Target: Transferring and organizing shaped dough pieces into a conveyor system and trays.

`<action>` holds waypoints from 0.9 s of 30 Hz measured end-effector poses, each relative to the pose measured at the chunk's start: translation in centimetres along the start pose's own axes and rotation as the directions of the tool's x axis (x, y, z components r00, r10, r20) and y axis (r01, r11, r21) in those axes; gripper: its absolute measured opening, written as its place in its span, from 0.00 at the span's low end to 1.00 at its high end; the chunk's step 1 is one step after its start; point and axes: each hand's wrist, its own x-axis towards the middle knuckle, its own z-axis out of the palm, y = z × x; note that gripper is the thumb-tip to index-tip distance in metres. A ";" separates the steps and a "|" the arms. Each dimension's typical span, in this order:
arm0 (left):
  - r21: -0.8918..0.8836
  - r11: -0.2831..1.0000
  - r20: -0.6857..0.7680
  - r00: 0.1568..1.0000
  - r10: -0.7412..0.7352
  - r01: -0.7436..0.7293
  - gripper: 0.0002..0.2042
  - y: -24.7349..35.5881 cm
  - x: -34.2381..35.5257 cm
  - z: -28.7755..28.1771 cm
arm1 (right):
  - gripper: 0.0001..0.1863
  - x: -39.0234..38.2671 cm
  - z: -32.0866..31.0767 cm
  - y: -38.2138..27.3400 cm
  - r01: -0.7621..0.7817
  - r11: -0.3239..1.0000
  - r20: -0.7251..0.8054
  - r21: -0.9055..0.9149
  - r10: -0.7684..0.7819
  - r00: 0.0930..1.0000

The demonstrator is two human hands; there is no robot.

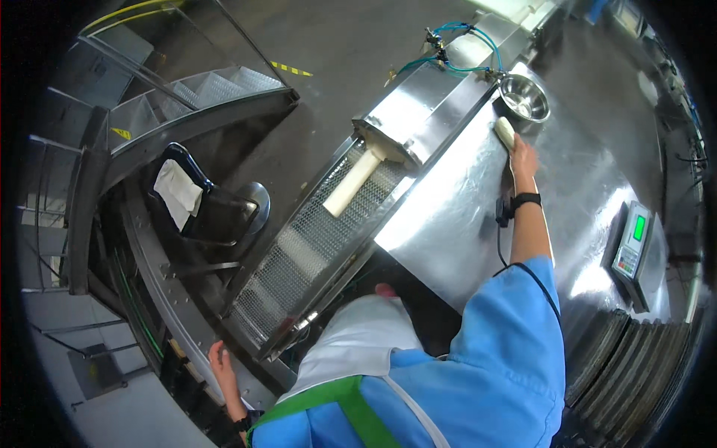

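My right hand (524,158) reaches out over the steel table (448,187). Its fingers are closed round a pale piece of dough (505,133), whose far end points at a round metal bowl (524,97). Down at the lower left, my left hand (222,364) hangs beside the near end of a wire mesh conveyor (276,276), fingers apart and holding nothing. On that mesh lies a long pale dough roll (351,185), coming out from under a steel machine housing (418,112). No hand touches this roll.
Blue air hoses (489,45) run over the machine. A digital scale (631,250) sits at the table's right, with dark stacked trays (627,373) nearer me. A chair (179,187) with a white cloth and metal steps (202,97) stand left of the conveyor.
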 end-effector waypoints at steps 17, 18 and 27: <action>-0.077 0.989 0.146 0.980 0.134 -0.124 0.11 -1.9 2.8 3.5 | 0.13 -20.9 -3.8 -7.7 0.696 0.689 0.050 0.203 -0.717 0.696; -0.087 0.990 0.142 0.982 0.125 -0.113 0.11 -2.4 3.4 4.3 | 0.13 -21.6 -4.1 -7.7 0.724 0.631 0.076 0.281 -0.766 0.638; -0.134 0.886 0.105 0.883 0.458 -0.444 0.14 3.7 8.3 14.7 | 0.15 -25.5 -9.5 1.6 0.472 0.827 0.102 0.305 -0.521 0.847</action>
